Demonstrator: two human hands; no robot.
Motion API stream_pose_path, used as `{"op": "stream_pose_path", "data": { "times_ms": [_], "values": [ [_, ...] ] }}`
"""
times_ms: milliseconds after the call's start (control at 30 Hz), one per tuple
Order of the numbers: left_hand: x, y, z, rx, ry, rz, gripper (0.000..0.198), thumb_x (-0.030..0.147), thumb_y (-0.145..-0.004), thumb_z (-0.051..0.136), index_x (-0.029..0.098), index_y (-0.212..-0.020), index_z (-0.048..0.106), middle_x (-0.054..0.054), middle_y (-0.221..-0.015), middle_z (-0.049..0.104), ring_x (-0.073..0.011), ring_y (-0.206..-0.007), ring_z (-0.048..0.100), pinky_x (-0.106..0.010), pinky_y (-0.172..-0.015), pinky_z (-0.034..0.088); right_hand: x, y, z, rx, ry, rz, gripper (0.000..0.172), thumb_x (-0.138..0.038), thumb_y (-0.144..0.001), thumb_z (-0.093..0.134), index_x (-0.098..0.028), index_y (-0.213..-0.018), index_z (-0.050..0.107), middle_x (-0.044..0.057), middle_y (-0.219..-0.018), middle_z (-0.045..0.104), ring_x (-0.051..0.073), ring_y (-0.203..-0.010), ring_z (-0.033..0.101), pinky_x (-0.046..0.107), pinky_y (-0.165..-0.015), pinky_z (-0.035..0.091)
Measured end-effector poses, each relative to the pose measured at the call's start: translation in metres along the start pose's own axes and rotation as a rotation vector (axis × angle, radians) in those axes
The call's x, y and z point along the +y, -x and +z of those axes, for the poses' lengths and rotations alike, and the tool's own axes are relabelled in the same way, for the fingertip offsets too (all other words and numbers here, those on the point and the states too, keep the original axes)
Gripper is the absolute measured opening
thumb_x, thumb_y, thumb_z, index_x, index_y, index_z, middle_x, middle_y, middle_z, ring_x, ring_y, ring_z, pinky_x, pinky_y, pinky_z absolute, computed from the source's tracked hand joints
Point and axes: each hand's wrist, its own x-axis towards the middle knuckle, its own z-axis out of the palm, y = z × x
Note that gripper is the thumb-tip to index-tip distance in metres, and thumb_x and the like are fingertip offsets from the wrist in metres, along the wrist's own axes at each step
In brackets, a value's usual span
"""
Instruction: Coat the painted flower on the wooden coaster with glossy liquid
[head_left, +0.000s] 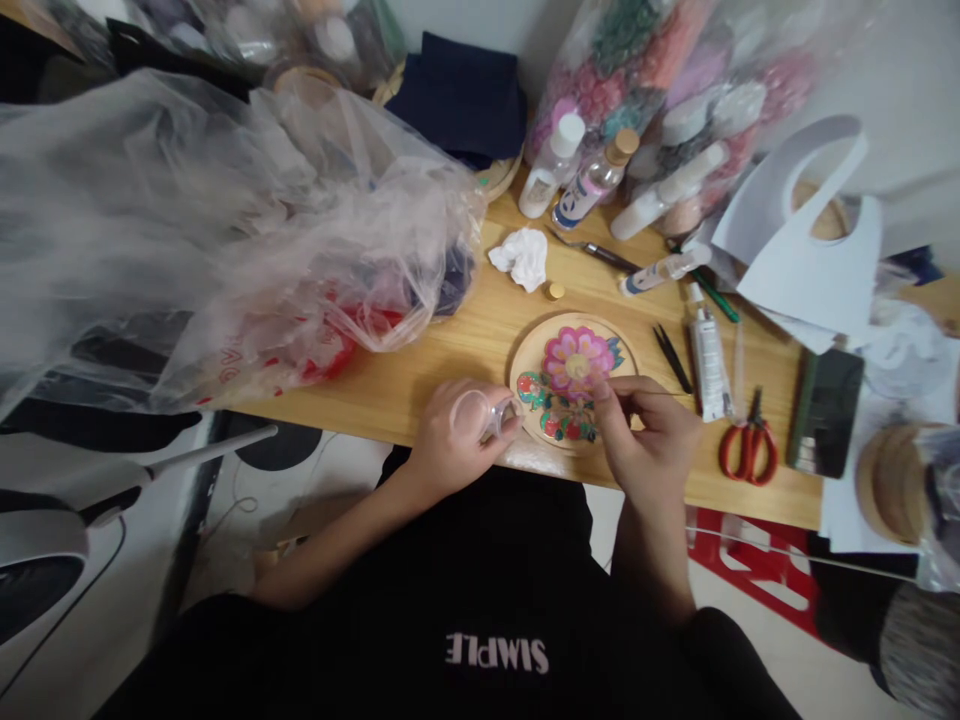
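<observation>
Near the table's front edge, my left hand (450, 440) is closed around a small clear plastic cup (471, 414), tilted on its side. Just right of it lies a round wooden plate (523, 345). On the plate are a pink layered flower (577, 362) and several red and green glittery pieces (534, 390). My right hand (649, 425) is over the plate's right rim, thumb and forefinger pinched together at the flower's edge. A thin stick-like line shows beside these fingers, but what they hold is too small to make out.
Black tweezers (672, 358), a glue tube (709, 365), red-handled pliers (750, 448) and a phone (827, 412) lie to the right. Behind the plate are a gold cap (555, 291), crumpled tissue (523, 258) and bottles (592, 183). A large plastic bag (300, 220) covers the left.
</observation>
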Motion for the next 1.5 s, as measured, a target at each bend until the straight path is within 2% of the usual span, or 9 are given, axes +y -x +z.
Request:
{"op": "stream_pose_path", "data": {
  "times_ms": [133,233,367,667,867,1067,1300,1400,1500],
  "values": [
    [0.000,0.000,0.000,0.044,-0.002,0.026,0.013,0.029,-0.087,0.064,0.018,-0.092,0.062,-0.002,-0.077,0.070,-0.0146,-0.070,0.065,-0.031,-0.070,0.051,-0.003,0.005,-0.007,0.025,-0.110,-0.022,0.016,-0.029,-0.086,0.065,-0.021,-0.072,0.067,-0.002,-0.057,0.061,0.011,-0.050,0.052,0.025,-0.046,0.041],
    [0.000,0.000,0.000,0.036,0.003,0.026,0.012,0.028,-0.086,0.066,0.018,-0.092,0.062,-0.002,-0.077,0.070,-0.0146,-0.070,0.065,-0.030,-0.069,0.051,-0.008,0.008,-0.010,-0.056,-0.197,-0.093,0.013,-0.023,-0.086,0.065,-0.022,-0.073,0.067,-0.001,-0.060,0.063,0.012,-0.053,0.055,0.026,-0.047,0.043],
    [0.001,-0.001,0.000,0.011,-0.001,0.012,0.010,0.026,-0.086,0.065,0.017,-0.089,0.062,-0.001,-0.076,0.069,-0.0147,-0.068,0.064,-0.030,-0.066,0.050,-0.016,0.007,-0.006,-0.152,-0.151,-0.196,0.013,-0.014,-0.084,0.064,-0.021,-0.073,0.065,-0.002,-0.062,0.066,0.009,-0.049,0.053,0.022,-0.044,0.041],
    [0.001,-0.001,-0.001,0.039,-0.033,0.049,0.013,0.027,-0.087,0.065,0.018,-0.094,0.059,-0.002,-0.078,0.070,-0.0158,-0.072,0.065,-0.030,-0.067,0.050,-0.013,0.002,0.002,-0.257,-0.086,-0.262,0.011,-0.014,-0.085,0.062,-0.019,-0.075,0.065,-0.001,-0.062,0.066,0.007,-0.046,0.052,0.020,-0.042,0.040],
    [0.001,-0.001,-0.001,0.033,-0.026,0.054,0.014,0.026,-0.086,0.066,0.018,-0.094,0.059,-0.002,-0.078,0.069,-0.0158,-0.072,0.064,-0.030,-0.068,0.050,-0.011,0.002,0.004,-0.231,-0.088,-0.243,0.010,-0.014,-0.086,0.062,-0.018,-0.078,0.068,0.000,-0.068,0.070,0.008,-0.050,0.057,0.020,-0.045,0.043],
    [0.002,-0.002,-0.001,0.057,-0.037,0.067,0.013,0.026,-0.087,0.065,0.017,-0.094,0.059,-0.001,-0.079,0.070,-0.0149,-0.074,0.066,-0.029,-0.069,0.051,-0.009,0.001,0.004,-0.241,-0.087,-0.225,0.011,-0.015,-0.085,0.062,-0.018,-0.076,0.066,0.000,-0.065,0.069,0.007,-0.047,0.054,0.019,-0.042,0.041],
    [0.002,-0.001,-0.001,0.057,-0.043,0.081,0.013,0.026,-0.087,0.064,0.017,-0.095,0.059,-0.002,-0.079,0.070,-0.0159,-0.075,0.066,-0.030,-0.069,0.051,-0.010,0.002,0.003,-0.254,-0.223,-0.098,0.012,-0.019,-0.084,0.063,-0.019,-0.073,0.067,-0.001,-0.064,0.068,0.008,-0.048,0.054,0.021,-0.044,0.042],
    [0.001,0.000,-0.001,0.034,-0.034,0.058,0.013,0.028,-0.088,0.064,0.017,-0.095,0.060,-0.002,-0.079,0.070,-0.0155,-0.075,0.066,-0.030,-0.069,0.051,-0.006,0.004,0.000,-0.203,-0.304,-0.001,0.013,-0.020,-0.085,0.065,-0.020,-0.072,0.068,-0.003,-0.059,0.063,0.008,-0.048,0.052,0.021,-0.045,0.041],
    [-0.001,0.001,0.000,0.041,-0.033,0.044,0.014,0.029,-0.088,0.064,0.017,-0.095,0.061,-0.003,-0.080,0.071,-0.0155,-0.073,0.065,-0.030,-0.069,0.052,0.002,0.005,-0.003,-0.086,-0.392,0.073,0.011,-0.020,-0.084,0.067,-0.020,-0.073,0.068,-0.003,-0.059,0.061,0.008,-0.050,0.052,0.020,-0.046,0.040]
  ]
}}
